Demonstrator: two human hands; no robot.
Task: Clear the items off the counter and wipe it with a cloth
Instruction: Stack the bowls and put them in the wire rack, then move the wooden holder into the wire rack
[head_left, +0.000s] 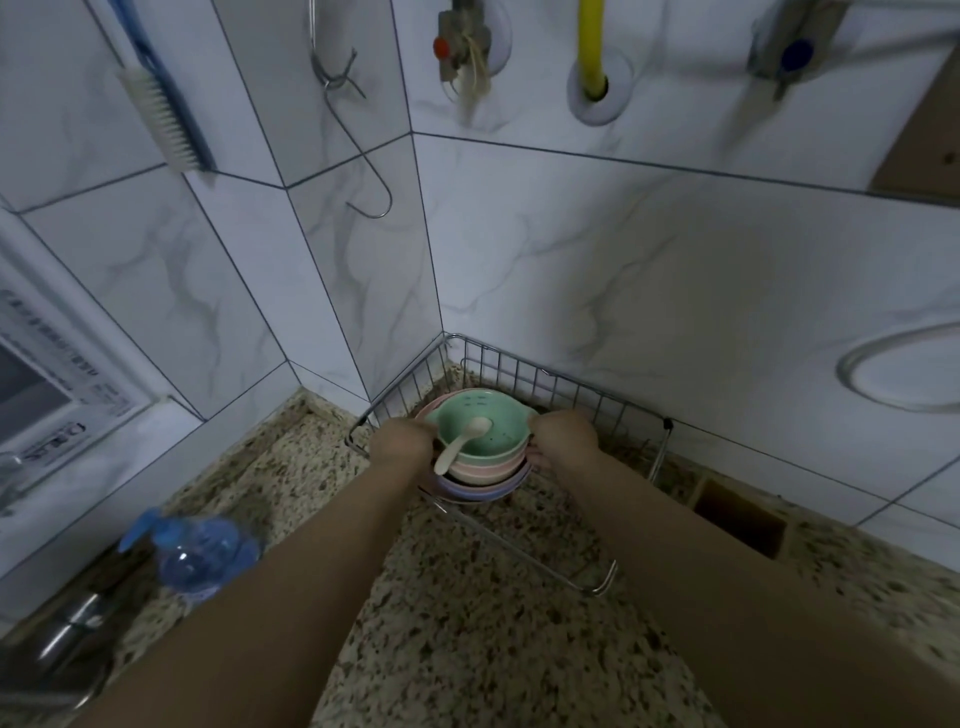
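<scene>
A stack of pastel bowls (480, 465) with a green bowl (480, 421) on top sits inside a wire basket (524, 371) in the corner of the speckled granite counter (467, 623). A pale spoon (460, 441) lies in the green bowl. My left hand (400, 439) grips the stack's left side. My right hand (563, 434) grips its right side. Whether the stack touches the basket floor I cannot tell.
A blue-capped plastic bottle (200, 551) lies on the counter at the left, beside a metal tap (67, 629). A brush (166, 119) and a wire hook (363, 171) hang on the tiled wall. A rectangular opening (743, 517) is cut in the counter at the right.
</scene>
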